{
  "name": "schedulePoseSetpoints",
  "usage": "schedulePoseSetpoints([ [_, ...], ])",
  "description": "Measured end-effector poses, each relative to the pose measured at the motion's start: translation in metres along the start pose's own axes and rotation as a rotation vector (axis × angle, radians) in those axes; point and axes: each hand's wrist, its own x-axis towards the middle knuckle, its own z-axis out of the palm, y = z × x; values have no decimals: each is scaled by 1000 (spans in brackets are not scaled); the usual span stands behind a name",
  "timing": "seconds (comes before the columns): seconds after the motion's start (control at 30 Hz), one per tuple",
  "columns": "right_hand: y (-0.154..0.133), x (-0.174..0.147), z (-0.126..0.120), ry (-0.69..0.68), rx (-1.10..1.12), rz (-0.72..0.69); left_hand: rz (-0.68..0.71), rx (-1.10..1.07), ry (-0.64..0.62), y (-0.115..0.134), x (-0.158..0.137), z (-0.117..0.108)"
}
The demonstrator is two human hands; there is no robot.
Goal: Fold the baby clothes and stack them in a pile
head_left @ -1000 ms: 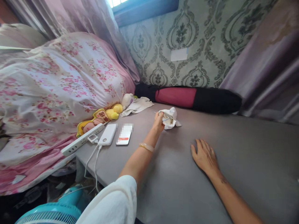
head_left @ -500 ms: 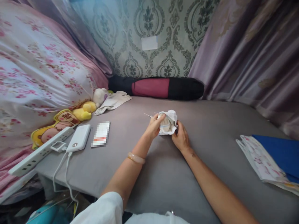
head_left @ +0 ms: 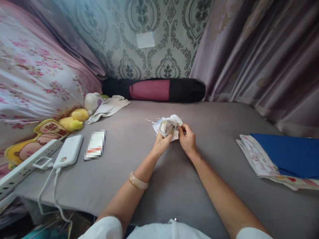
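A small white cloth pouch [head_left: 175, 120], crumpled and with an opening toward me, is held between both hands above the grey bed surface. Thin cord ends stick out from its left side. My left hand [head_left: 162, 143] grips it from below and left, with the fingers partly hidden in the opening and the thumb on the near edge. On the opposite side, my right hand [head_left: 188, 138] pinches the pouch's right edge between thumb and fingers. What lies inside the folds, if anything, I cannot make out.
Left on the grey sheet [head_left: 139, 159] lie a blurred-out phone-like item [head_left: 95, 145], a white power bank [head_left: 68, 151] with cables, a power strip [head_left: 30, 162], plush toys [head_left: 72, 120] and a pale cloth [head_left: 109, 109]. A black-and-red long bag [head_left: 149, 90] lies behind. Folded fabrics [head_left: 286, 154] rest right.
The pouch has been turned, so its opening now faces me. My left hand has shifted from its left side to below, fingers inside. The whole view has swung slightly right.
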Motion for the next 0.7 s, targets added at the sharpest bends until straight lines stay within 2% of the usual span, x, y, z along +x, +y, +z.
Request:
schedulePoseSetpoints([
  [0.1, -4, 12, -11, 105, -26, -19, 18, 134, 140, -5, 5, -19],
  [0.17, -6, 20, -21, 170, -28, -34, 36, 230, 179, -5, 9, -31],
  [0.3, -10, 34, -41, 240, 38, -11, 6, 249, 171, -6, 13, -41],
  [0.43, -23, 45, -62, 306, -4, 23, -31, 200, 177, -3, 13, -39],
  [0.6, -52, 54, -92, 395, -86, 4, -56, 221, 129, 5, 9, -34],
  [0.7, -52, 59, -109, 449, -108, 41, -49, 244, 95, 8, 8, -34],
])
